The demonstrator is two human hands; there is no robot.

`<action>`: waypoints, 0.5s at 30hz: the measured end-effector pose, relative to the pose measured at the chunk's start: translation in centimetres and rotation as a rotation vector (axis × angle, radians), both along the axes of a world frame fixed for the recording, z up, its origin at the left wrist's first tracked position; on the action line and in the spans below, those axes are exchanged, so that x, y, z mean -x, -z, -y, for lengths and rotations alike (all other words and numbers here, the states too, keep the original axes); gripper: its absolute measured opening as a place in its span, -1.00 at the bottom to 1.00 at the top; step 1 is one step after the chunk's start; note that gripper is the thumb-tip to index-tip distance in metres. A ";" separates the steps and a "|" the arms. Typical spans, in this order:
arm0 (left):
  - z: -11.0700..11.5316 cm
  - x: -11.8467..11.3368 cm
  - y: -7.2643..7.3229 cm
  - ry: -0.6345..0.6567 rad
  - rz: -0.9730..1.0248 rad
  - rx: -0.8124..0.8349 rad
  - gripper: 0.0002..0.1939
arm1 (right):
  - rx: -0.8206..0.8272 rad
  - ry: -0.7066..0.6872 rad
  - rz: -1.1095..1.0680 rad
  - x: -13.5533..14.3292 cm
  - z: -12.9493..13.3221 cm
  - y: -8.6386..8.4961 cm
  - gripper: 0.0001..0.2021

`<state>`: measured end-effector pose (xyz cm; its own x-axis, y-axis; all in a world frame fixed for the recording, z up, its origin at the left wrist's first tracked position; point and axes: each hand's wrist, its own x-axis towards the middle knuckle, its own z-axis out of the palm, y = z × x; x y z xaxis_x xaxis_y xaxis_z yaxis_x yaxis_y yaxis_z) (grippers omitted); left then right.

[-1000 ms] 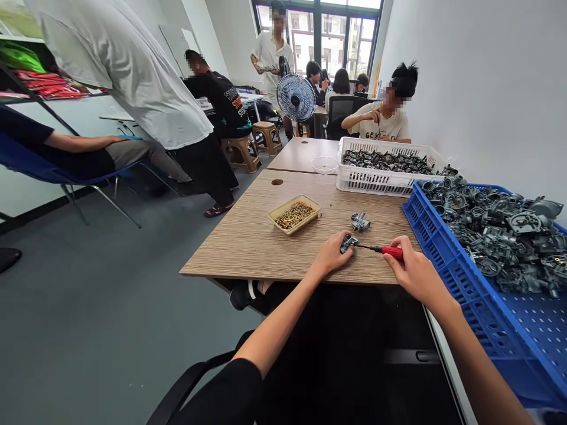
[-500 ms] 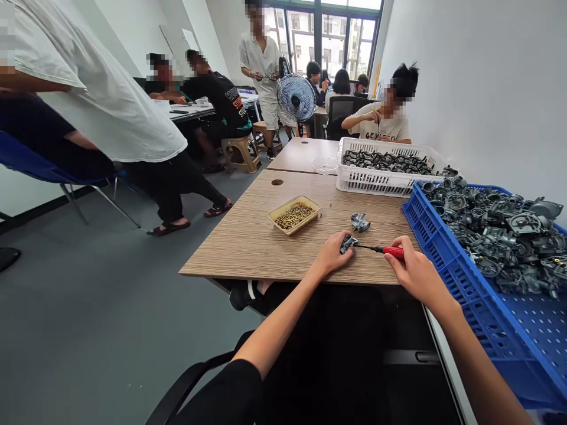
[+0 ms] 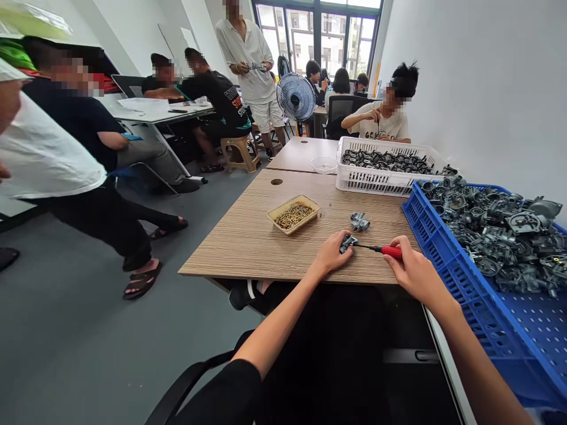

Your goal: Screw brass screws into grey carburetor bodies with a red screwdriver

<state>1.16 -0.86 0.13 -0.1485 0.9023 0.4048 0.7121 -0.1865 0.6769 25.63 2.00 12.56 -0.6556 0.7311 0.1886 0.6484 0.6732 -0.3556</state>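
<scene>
My left hand (image 3: 333, 252) is closed around a small grey metal carburetor (image 3: 348, 242), pressing it onto the wooden table (image 3: 234, 248). In my right hand (image 3: 414, 268) is a screwdriver (image 3: 392, 252) with a red handle, held level. Its dark shaft points left, and the tip meets the right side of the carburetor; the exact contact point is too small to make out. Just behind my left hand lies a second carburetor (image 3: 359, 221), touched by neither hand. A cream tray (image 3: 283, 229) of small brass-coloured parts sits farther left on the table.
At my right, a blue crate (image 3: 460, 277) is heaped with carburetors. Behind it stands a white basket (image 3: 372, 182) of similar dark parts, with a seated co-worker (image 3: 385, 121) beyond. A fan (image 3: 296, 97) stands past the table. A person in white (image 3: 48, 153) is on the left.
The person in white on the left has stepped farther left and nearer. The standing person by the fan has moved slightly closer. My hands, screwdriver and carburetor look almost unchanged.
</scene>
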 end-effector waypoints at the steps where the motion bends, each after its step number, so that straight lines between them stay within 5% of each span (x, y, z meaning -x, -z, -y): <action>1: 0.0 0.0 0.0 -0.001 0.002 0.002 -0.64 | -0.002 0.019 0.011 0.0 0.0 0.0 -0.76; 15: 0.0 -0.1 -0.1 -0.004 -0.007 0.005 -0.64 | 0.036 0.022 0.002 -0.1 -0.1 -0.2 -0.76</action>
<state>1.28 -0.82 0.22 -0.1498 0.9038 0.4009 0.7174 -0.1797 0.6731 25.73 2.07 12.76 -0.6393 0.7520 0.1605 0.6639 0.6451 -0.3783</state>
